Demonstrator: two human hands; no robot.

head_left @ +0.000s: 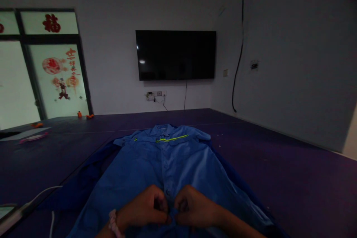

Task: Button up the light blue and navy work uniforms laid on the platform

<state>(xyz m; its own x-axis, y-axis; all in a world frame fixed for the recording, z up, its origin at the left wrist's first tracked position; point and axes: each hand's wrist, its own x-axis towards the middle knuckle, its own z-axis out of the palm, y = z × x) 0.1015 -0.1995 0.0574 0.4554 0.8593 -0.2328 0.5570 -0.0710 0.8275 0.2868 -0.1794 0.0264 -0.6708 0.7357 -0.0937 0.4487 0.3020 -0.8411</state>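
Note:
A blue work shirt (164, 156) with a yellow-green reflective stripe (172, 138) lies flat on a dark purple surface (279, 163), collar away from me. My left hand (145, 208) and my right hand (195, 208) meet at the shirt's front placket near the lower edge of the view. Both hands are closed in a pinch on the shirt's fabric by a button. A pale scrunchie (113, 225) sits on my left wrist.
A black TV (175, 55) hangs on the far wall above a power outlet (156, 95). A window with red paper decorations (55, 70) is at left. A white cable (41, 193) and small items (32, 137) lie on the left of the surface.

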